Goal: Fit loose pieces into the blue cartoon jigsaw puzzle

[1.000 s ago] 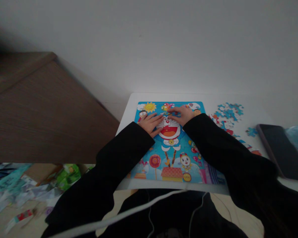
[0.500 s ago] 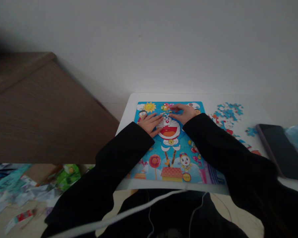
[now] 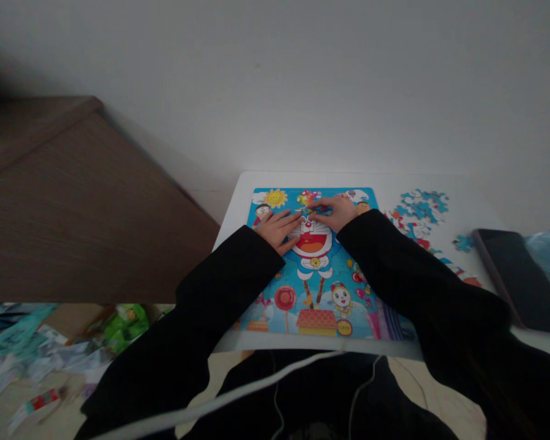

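Observation:
A blue cartoon jigsaw puzzle point(image 3: 275, 275) lies flat on the white table, with a large cat figure in its middle. My left hand point(image 3: 278, 231) rests on the puzzle at the left of the cat's face, fingers spread. At the top of the cat's head, my right hand point(image 3: 335, 212) has its thumb and fingertips around a small puzzle piece point(image 3: 307, 211). The fingers cover part of the piece, and how far it sits in the puzzle I cannot tell.
Loose puzzle pieces point(image 3: 424, 206) lie in a heap right of the puzzle, and a single blue piece point(image 3: 462, 243) sits near a dark phone point(image 3: 520, 278). A brown wooden cabinet point(image 3: 96, 214) stands to the left. A white cable point(image 3: 256, 386) crosses in front of the table.
My right hand has shifted slightly left over the top of the cat's head, with the puzzle piece at its fingertips. My left hand has stayed in place.

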{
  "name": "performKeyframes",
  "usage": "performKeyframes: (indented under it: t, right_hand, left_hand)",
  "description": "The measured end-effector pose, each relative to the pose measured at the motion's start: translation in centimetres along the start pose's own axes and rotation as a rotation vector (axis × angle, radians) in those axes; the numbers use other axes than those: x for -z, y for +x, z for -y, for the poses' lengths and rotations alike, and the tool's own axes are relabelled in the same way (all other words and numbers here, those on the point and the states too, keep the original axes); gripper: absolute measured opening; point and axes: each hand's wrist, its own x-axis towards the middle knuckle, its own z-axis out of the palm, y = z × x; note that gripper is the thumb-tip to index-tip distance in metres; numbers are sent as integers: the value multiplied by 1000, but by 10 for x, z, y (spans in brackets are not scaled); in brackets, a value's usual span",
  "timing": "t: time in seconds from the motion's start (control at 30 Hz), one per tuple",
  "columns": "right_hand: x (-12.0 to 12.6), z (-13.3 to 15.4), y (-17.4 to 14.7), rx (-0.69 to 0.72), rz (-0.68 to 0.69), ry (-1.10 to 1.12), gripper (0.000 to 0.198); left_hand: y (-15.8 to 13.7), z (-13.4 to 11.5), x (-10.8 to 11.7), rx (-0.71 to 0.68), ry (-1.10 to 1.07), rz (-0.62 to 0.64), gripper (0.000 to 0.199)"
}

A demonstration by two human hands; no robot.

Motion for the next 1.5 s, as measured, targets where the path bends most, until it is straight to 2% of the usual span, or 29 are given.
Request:
performKeyframes:
  t: [0.13,0.27,0.47,0.63,0.83,1.03,1.17,1.37,1.5]
  right_hand:
    - [-3,-1,-1,47,-31,-48,28]
    - [-5,0,-3,109,-11,-128,22]
    - [-7,-7,-5,190,-130,-176,26]
    - [-6,-7,-4,212,-52,-177,25]
    - [-3,-4,-4,143,-44,-53,25]
    - [2,-11,-7,23,-230,149,18]
    - [5,-17,-9,-68,-263,271,16]
    - [7,-13,-7,-10,-178,31,32]
    - [8,-12,-3,9,-59,2,34]
  left_hand:
    - [-1,2,-4,3,-7,-72,53]
    - [-1,4,-8,-22,-17,-156,51]
    - [-1,5,-12,-28,-22,-229,50]
    - [-2,8,-15,-80,-39,-275,48]
    - [-2,8,-17,-123,-80,-245,44]
    - [0,6,-15,-141,-81,-292,33]
    - [-1,6,-12,-118,-75,-276,32]
    - [-1,6,-7,-74,-67,-194,36]
    - [-1,6,-5,-50,-72,-143,38]
